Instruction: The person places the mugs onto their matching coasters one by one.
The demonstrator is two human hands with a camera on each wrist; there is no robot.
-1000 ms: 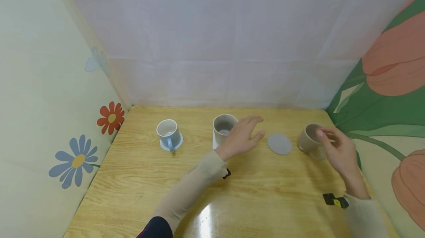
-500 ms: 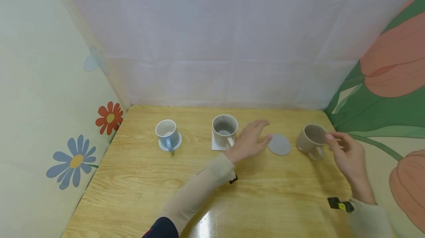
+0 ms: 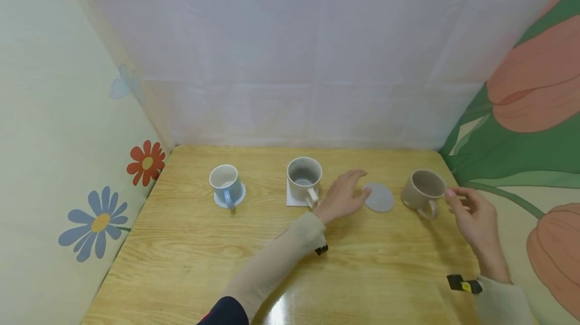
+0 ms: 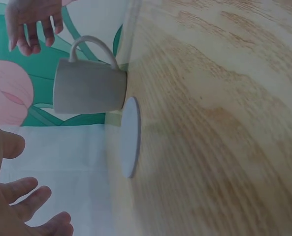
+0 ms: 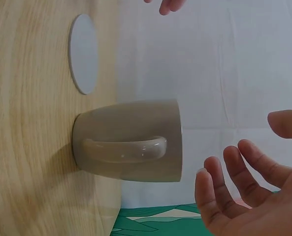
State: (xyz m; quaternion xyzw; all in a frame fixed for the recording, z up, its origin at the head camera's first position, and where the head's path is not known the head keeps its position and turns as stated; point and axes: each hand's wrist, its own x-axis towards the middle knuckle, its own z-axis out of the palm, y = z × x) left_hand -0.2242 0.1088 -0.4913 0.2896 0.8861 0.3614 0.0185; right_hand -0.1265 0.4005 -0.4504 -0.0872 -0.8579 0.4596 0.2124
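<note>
At the table's right side stands a grey-beige mug (image 3: 421, 191), upright, its handle facing the front right. My right hand (image 3: 473, 216) hovers beside its rim; in the right wrist view a gap shows between the loosely bent fingers (image 5: 246, 172) and the mug (image 5: 131, 140). My left hand (image 3: 342, 196) is held above the table with fingers spread, holding nothing. Just right of it lies a round grey coaster (image 3: 379, 198), bare on top. A second, pale grey mug (image 3: 302, 176) stands on a square white coaster (image 3: 292, 199), left of my left hand.
A light blue mug (image 3: 225, 184) sits on a round pale coaster (image 3: 241, 198) at the left of the wooden table (image 3: 181, 264). White sheeting (image 3: 290, 63) closes the back; flower-printed sheets flank both sides.
My left hand has drawn right, away from the middle mug, uncovering its handle. My right hand has moved back from the right-hand mug. The mugs stay in place.
</note>
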